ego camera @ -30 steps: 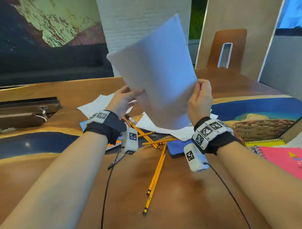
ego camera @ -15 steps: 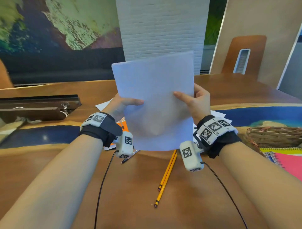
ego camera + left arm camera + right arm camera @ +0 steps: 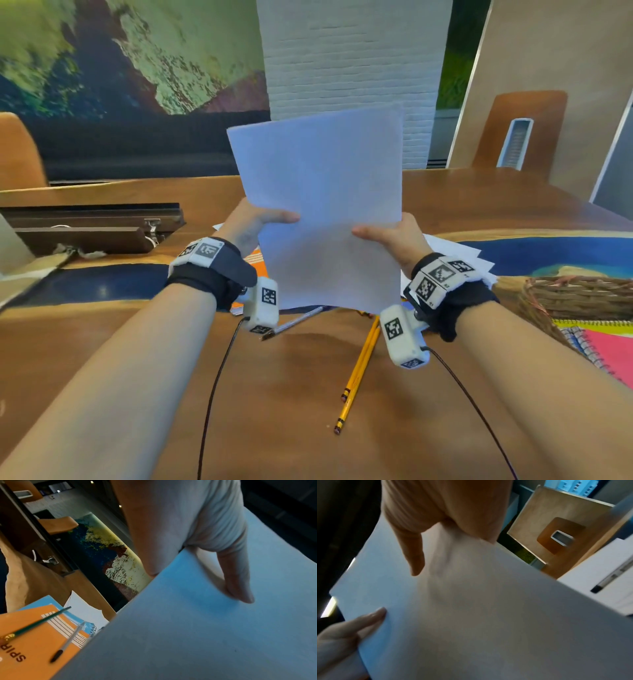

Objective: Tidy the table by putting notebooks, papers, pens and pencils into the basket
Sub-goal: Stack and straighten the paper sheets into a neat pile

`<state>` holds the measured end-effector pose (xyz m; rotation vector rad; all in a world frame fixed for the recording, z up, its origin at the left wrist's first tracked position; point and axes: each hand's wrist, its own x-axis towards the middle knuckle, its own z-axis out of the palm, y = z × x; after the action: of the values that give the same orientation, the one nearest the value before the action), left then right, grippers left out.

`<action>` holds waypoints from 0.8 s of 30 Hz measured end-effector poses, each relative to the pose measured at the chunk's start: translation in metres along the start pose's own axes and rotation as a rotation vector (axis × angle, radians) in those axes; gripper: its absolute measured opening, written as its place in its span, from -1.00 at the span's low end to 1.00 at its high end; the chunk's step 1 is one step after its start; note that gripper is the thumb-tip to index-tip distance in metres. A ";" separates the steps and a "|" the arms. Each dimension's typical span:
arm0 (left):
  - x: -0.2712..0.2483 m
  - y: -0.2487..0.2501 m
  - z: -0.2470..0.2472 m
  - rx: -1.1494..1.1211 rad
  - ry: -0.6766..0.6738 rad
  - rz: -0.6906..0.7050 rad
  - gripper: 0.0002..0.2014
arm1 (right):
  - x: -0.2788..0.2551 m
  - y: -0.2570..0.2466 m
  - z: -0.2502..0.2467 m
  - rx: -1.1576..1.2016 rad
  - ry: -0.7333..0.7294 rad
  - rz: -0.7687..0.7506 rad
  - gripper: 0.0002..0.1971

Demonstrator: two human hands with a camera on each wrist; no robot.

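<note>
White paper sheets [image 3: 322, 212] held upright above the worktop [image 3: 281, 394]. Left hand [image 3: 251, 224] and right hand [image 3: 394, 240] each pinch a side edge, thumbs across the near face, the sheets spanning both grips. Wicker basket [image 3: 582, 296] stands at right; yellow pencils [image 3: 359, 370] lie below.

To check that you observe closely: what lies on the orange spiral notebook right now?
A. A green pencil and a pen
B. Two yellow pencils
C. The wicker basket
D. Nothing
A: in the left wrist view a green pencil and a pen lie across the orange notebook.
</note>
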<state>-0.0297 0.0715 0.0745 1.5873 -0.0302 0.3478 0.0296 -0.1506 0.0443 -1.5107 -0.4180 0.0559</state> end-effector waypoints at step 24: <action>0.045 0.052 0.135 0.136 -0.072 -0.023 -0.69 | -0.020 -0.062 -0.100 -0.175 0.400 -0.060 -0.61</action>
<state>0.0283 -0.0552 0.1345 1.7335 -0.0452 0.2794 0.0272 -0.2566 0.0992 -1.6339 -0.1479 -0.3329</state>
